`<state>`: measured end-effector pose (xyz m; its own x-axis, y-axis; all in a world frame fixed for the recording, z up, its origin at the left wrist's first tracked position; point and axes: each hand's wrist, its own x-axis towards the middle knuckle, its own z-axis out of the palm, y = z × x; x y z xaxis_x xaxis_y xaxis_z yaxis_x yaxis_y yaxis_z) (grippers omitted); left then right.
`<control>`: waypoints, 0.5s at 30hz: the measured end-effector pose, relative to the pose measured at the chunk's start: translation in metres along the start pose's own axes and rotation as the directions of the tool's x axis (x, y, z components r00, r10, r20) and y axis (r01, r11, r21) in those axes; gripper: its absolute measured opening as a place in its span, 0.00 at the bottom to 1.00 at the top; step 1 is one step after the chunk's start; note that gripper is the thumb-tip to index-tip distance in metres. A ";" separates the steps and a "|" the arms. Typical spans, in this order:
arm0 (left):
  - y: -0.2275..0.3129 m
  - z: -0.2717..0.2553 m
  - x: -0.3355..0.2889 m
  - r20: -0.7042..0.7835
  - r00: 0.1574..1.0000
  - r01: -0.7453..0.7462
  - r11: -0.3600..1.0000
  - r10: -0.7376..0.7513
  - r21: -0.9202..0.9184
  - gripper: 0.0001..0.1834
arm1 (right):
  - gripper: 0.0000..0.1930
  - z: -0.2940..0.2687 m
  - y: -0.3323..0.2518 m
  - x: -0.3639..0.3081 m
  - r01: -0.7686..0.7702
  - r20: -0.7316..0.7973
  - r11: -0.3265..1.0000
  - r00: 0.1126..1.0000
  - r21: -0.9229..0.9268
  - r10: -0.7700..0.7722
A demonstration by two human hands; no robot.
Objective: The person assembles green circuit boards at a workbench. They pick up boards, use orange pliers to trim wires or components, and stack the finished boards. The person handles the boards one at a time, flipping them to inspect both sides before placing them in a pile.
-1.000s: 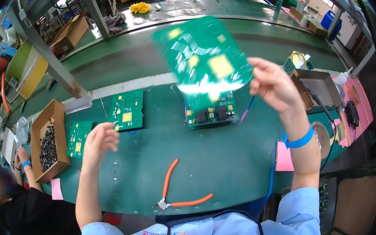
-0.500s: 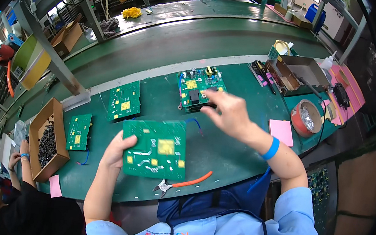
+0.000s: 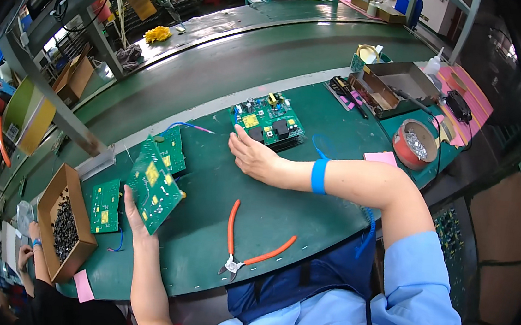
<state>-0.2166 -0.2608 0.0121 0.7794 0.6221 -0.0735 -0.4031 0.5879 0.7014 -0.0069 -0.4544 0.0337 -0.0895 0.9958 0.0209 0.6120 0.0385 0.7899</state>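
My left hand (image 3: 137,218) grips a green circuit board (image 3: 157,195) by its lower edge, tilted up and slightly blurred. Partly behind it lies another circuit board (image 3: 176,148), and a wire with a blue and purple end reaches out above. My right hand (image 3: 259,161), a blue band on its wrist, has its fingers stretched out with nothing seen in them. Just beyond its fingertips is a circuit board with mounted components (image 3: 282,127). Orange-handled cutters (image 3: 232,230) lie with spread handles near the table's front edge.
A cardboard box (image 3: 84,247) of small black parts stands left, beside another circuit board (image 3: 105,206). Right are a red round tub (image 3: 403,153), a pink pad (image 3: 380,157) and a tray (image 3: 408,83). A co-worker's hands (image 3: 30,240) show at far left.
My left hand has carried its board left and tilted it up. My right hand has come down and left, to the near side of the component board. The cutters' second handle now shows.
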 end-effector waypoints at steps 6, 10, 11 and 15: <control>-0.001 -0.001 0.001 -0.008 0.996 -0.084 0.996 0.084 0.022 0.28 | 0.14 -0.002 0.004 0.005 0.042 0.110 0.999 0.993 -0.014 -0.040; -0.001 0.005 -0.003 0.100 0.995 0.015 0.995 -0.005 -0.098 0.26 | 0.13 0.009 0.004 0.005 -0.019 0.021 0.998 1.000 0.065 0.018; -0.001 0.006 -0.004 0.074 0.997 0.002 0.998 0.003 -0.069 0.26 | 0.13 0.010 0.004 0.006 -0.031 0.017 0.996 0.999 0.081 0.030; -0.001 0.004 -0.003 0.094 0.996 0.017 0.998 -0.011 -0.061 0.25 | 0.12 0.011 0.004 0.009 -0.060 0.007 0.993 0.998 0.102 0.060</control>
<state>-0.2166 -0.2659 0.0145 0.8254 0.5643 -0.0141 -0.4185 0.6284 0.6557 0.0038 -0.4448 0.0302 -0.0471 0.9969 0.0638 0.6935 -0.0134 0.7203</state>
